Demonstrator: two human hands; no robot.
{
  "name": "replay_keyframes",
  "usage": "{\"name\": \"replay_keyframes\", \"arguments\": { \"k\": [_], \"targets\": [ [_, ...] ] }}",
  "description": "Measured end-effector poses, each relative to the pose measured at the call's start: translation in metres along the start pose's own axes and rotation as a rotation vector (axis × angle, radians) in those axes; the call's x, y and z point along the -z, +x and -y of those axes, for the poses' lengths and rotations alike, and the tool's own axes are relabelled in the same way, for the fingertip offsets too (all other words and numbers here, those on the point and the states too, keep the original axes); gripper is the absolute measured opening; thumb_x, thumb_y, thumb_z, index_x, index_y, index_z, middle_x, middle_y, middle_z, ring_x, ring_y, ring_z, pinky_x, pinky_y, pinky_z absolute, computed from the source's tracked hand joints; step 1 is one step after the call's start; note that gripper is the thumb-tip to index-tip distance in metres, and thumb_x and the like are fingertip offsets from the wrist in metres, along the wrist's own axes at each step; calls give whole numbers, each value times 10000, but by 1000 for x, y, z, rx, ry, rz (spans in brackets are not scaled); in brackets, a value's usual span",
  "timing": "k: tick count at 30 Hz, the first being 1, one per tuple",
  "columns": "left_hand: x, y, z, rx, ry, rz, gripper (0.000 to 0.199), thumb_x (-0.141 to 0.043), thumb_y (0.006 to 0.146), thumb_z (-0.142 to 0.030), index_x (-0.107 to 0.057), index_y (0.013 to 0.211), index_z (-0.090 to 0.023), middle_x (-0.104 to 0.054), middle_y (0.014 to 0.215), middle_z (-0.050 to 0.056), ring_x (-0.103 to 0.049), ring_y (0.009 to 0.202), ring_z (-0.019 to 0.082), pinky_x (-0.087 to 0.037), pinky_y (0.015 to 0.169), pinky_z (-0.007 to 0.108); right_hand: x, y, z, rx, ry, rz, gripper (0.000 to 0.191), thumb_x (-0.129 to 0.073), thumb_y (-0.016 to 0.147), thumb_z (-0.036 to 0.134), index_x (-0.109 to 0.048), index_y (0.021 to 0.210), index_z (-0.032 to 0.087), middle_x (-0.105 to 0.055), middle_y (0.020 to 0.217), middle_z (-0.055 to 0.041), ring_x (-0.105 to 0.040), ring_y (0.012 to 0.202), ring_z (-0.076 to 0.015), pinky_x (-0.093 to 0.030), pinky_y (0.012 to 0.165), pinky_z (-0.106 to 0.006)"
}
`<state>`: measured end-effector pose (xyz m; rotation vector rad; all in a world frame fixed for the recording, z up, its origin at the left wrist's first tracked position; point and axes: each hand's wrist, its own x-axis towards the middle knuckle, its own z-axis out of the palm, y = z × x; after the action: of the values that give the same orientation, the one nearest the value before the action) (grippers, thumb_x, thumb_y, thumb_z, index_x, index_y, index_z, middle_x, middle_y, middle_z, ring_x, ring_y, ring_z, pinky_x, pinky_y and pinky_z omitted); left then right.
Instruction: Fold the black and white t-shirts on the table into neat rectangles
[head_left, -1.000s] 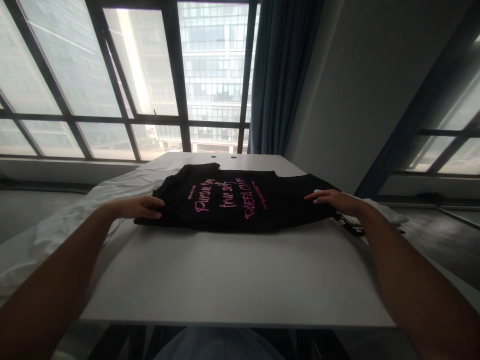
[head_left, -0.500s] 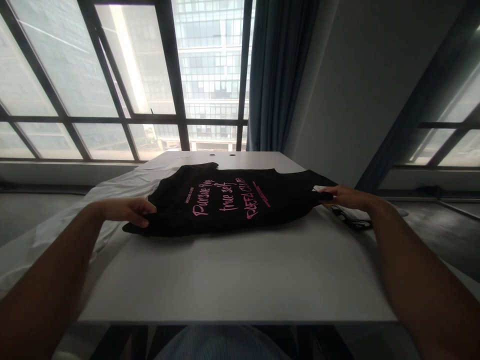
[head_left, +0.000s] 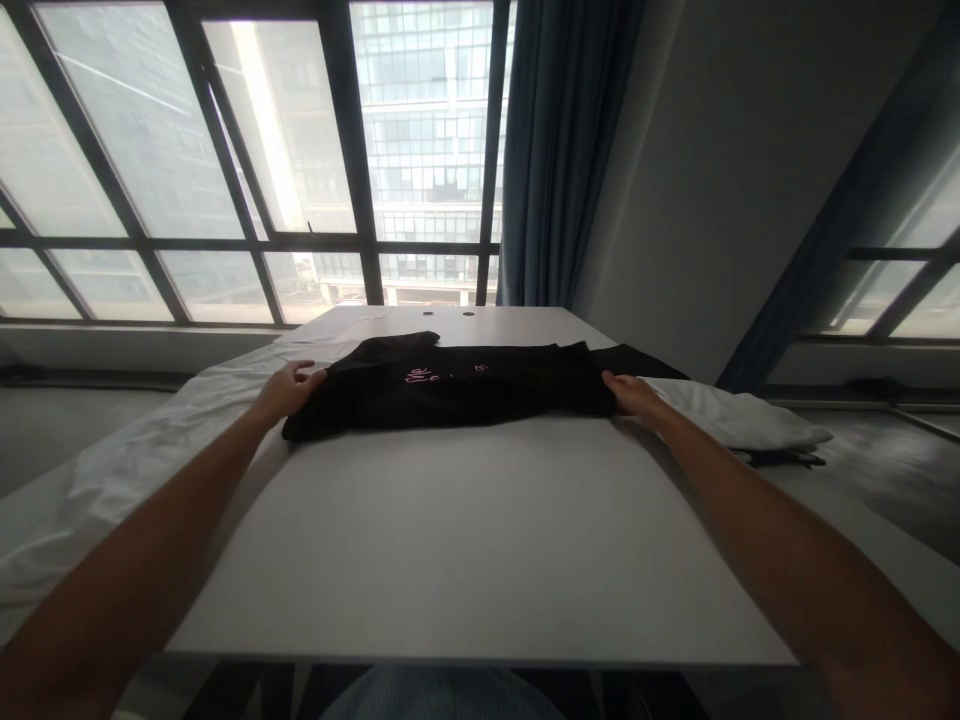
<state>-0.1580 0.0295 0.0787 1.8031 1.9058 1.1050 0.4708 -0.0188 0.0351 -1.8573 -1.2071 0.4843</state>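
Garment (head_left: 457,395), black and limp, lies crosswise on the bench (head_left: 480,550), spanning the gap between our left grip (head_left: 296,385) and our right grip (head_left: 626,392). Each grip pinches an end of it between thumb and fingers, though some of our fingertips are hidden behind the fabric. Only scraps of pink lettering (head_left: 418,376) show between the two grips; the rest is covered by a layer of cloth.

We judge it light and soft, with no stiffness of its own, so its middle probably sags or creases unless both grips keep it taut. It should not be fragile, nor very slippery. We do best to hold it at the two ends of the folded edge, catching every layer, since a shallow pinch could let one slide out.

Beyond our right grip sits a dark flap (head_left: 646,362); whether it belongs to the garment we cannot tell. White cloth (head_left: 724,408) lies to the right of that grip, and rumpled white fabric (head_left: 127,470) spreads left of our left grip.
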Motion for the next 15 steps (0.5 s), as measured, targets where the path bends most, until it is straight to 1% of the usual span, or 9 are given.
{"name": "replay_keyframes", "arguments": {
  "k": [2,3,6,9,10,11,13,15],
  "targets": [
    [-6,4,15,11,76,64,779,-646,737,-630,-637,1313,-106,-769,1013,128,-699,796,245,-543,669,292,-11,1,-5,-15,-68,-11,412,-597,910,573,-679,899,169,-660,697,-56,-637,646,-208,-546,631,-332],
    [-6,4,23,10,88,106,793,-666,715,-638,-643,1305,-109,-773,988,122,-698,783,245,-537,649,283,-13,1,-7,19,-98,-21,393,-648,881,556,-688,930,168,-678,740,-59,-649,679,-211,-550,666,-335],
    [0,4,38,12,92,261,846,-755,619,-628,-651,1299,-136,-755,827,57,-655,669,208,-494,561,255,-9,1,-14,118,-194,-59,362,-784,784,409,-700,1048,175,-711,862,-66,-681,813,-222,-552,780,-334],
    [5,3,44,-10,93,367,838,-802,557,-570,-679,1279,-165,-672,668,-12,-589,585,170,-448,515,237,-3,4,-24,199,-285,-54,321,-772,770,290,-711,1067,186,-720,914,-79,-689,893,-231,-549,819,-332],
    [6,2,45,-23,80,372,827,-802,552,-551,-685,1274,-163,-657,653,-20,-576,579,164,-444,516,237,-1,6,-28,224,-329,-58,296,-751,782,280,-716,1062,189,-722,926,-81,-689,906,-234,-547,828,-336],
    [7,2,45,-38,59,353,815,-795,559,-534,-687,1274,-157,-656,659,-20,-571,585,161,-447,525,238,2,7,-31,246,-380,-65,281,-732,794,276,-719,1061,191,-724,938,-84,-688,915,-237,-544,836,-343],
    [8,2,45,-69,7,256,769,-763,607,-505,-684,1278,-139,-688,731,-1,-588,642,164,-467,569,237,6,8,-35,273,-484,-68,289,-708,805,273,-721,1081,188,-730,964,-93,-687,931,-248,-538,849,-355],
    [9,3,46,-80,-23,141,694,-721,671,-459,-684,1277,-124,-722,833,26,-610,720,171,-481,614,230,9,8,-36,295,-563,-44,316,-703,799,264,-721,1104,183,-737,1001,-106,-688,965,-260,-532,861,-355]
  ]
}}
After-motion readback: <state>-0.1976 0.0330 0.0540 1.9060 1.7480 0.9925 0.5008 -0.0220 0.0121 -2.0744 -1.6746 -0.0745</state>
